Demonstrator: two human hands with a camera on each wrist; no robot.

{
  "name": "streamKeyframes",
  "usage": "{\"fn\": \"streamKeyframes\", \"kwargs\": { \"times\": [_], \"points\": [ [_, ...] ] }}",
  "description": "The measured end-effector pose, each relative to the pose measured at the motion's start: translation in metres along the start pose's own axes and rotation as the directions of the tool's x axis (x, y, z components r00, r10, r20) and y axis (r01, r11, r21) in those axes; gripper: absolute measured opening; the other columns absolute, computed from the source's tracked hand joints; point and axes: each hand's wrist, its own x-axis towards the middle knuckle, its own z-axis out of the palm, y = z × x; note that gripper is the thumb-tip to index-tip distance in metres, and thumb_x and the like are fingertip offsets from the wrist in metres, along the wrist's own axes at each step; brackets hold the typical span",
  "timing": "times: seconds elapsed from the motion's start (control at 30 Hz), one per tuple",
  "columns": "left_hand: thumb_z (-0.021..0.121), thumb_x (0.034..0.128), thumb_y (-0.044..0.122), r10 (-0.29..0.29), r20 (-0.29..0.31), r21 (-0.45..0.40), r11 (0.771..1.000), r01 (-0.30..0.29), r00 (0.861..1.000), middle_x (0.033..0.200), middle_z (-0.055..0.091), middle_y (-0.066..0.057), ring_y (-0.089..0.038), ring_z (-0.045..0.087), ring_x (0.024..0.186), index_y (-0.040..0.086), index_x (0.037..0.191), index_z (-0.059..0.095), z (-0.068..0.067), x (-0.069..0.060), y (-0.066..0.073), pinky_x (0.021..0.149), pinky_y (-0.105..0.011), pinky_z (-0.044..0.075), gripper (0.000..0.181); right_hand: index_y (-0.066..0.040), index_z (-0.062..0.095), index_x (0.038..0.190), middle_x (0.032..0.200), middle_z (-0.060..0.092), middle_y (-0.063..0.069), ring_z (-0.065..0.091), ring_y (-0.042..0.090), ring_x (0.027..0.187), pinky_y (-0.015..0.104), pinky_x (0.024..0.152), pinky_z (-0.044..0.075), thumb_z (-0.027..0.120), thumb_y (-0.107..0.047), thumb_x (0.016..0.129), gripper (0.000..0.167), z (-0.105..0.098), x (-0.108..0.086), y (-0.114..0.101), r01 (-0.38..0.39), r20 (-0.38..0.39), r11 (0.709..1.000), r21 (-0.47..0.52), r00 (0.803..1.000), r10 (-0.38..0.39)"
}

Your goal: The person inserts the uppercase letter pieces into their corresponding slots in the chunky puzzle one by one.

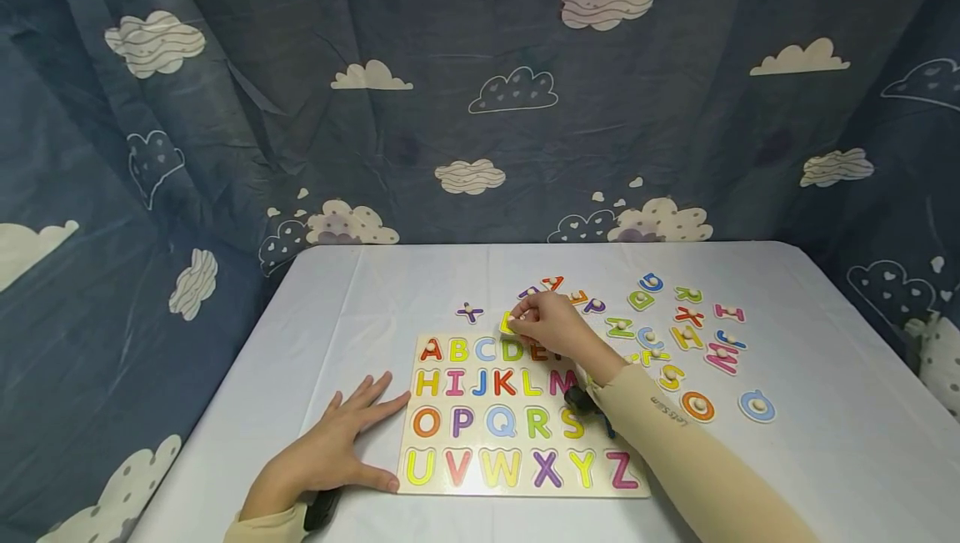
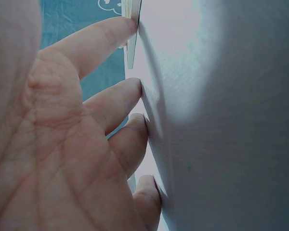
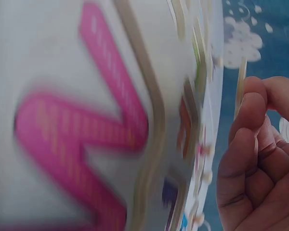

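A wooden alphabet board (image 1: 525,489) lies on the table, with coloured letter recesses in rows. Between thumb and fingers, my right hand (image 1: 558,328) pinches a yellow letter piece (image 1: 506,324) above the board's back edge; which letter it is I cannot tell. In the right wrist view that piece (image 3: 241,89) shows edge-on, raised off the surface. My left hand (image 1: 341,439) rests on the cloth with fingers spread, index finger and thumb at the board's left edge. A red A piece (image 1: 431,349) with a knob sits in the board's top left recess. My right forearm hides part of the board.
Loose knobbed letters lie behind and right of the board, among them a purple piece (image 1: 470,313), an orange O (image 1: 697,406) and a blue Q (image 1: 757,406). A white cloth covers the table (image 1: 337,309). Behind it hangs a dark cloud-patterned curtain (image 1: 450,134).
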Motion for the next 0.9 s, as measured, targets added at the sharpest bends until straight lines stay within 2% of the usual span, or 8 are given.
{"fn": "streamKeyframes", "kwargs": {
  "times": [0.3, 0.53, 0.77, 0.9],
  "points": [
    [0.101, 0.0613, 0.055, -0.001, 0.005, -0.004, 1.0, 0.001, 1.0, 0.178, 0.027, -0.016, -0.049, 0.014, 0.166, 0.024, 0.16, 0.054, 0.0, 0.0, 0.0, 0.126, -0.082, 0.002, 0.113, -0.007, 0.075, 0.103, 0.07, 0.06, 0.0, 0.048, 0.011, 0.055, 0.022, 0.049, 0.037, 0.078, -0.021, 0.099, 0.015, 0.027, 0.003, -0.021, 0.027, 0.061, 0.999, 0.029, 0.998, -0.029],
    [0.101, 0.0616, 0.055, -0.007, 0.005, 0.007, 1.0, 0.007, 1.0, 0.178, 0.027, -0.015, -0.049, 0.015, 0.166, 0.025, 0.16, 0.054, 0.0, 0.001, 0.0, 0.126, -0.082, 0.003, 0.113, -0.008, 0.075, 0.099, 0.068, 0.062, -0.001, 0.052, 0.009, 0.058, 0.021, 0.052, 0.038, 0.077, -0.017, 0.099, 0.009, 0.044, 0.005, -0.032, 0.089, 0.091, 0.995, 0.038, 0.992, -0.092],
    [0.1, 0.0618, 0.055, -0.012, 0.007, 0.013, 1.0, 0.012, 1.0, 0.179, 0.026, -0.015, -0.049, 0.014, 0.166, 0.025, 0.16, 0.054, 0.0, 0.001, -0.001, 0.126, -0.082, 0.003, 0.113, -0.01, 0.075, 0.093, 0.062, 0.061, -0.005, 0.051, 0.007, 0.054, 0.02, 0.051, 0.039, 0.078, -0.016, 0.096, 0.008, 0.055, 0.006, -0.041, 0.106, 0.114, 0.993, -0.042, 0.988, -0.1],
    [0.1, 0.0624, 0.055, -0.013, 0.012, 0.011, 1.0, 0.013, 1.0, 0.179, 0.026, -0.015, -0.049, 0.014, 0.166, 0.025, 0.16, 0.054, 0.0, 0.001, -0.001, 0.126, -0.082, 0.002, 0.112, -0.011, 0.075, 0.091, 0.063, 0.062, -0.005, 0.054, 0.008, 0.057, 0.021, 0.054, 0.041, 0.079, -0.017, 0.095, 0.008, 0.06, 0.007, -0.045, 0.096, 0.109, 0.992, -0.084, 0.99, -0.087]
  ]
}}
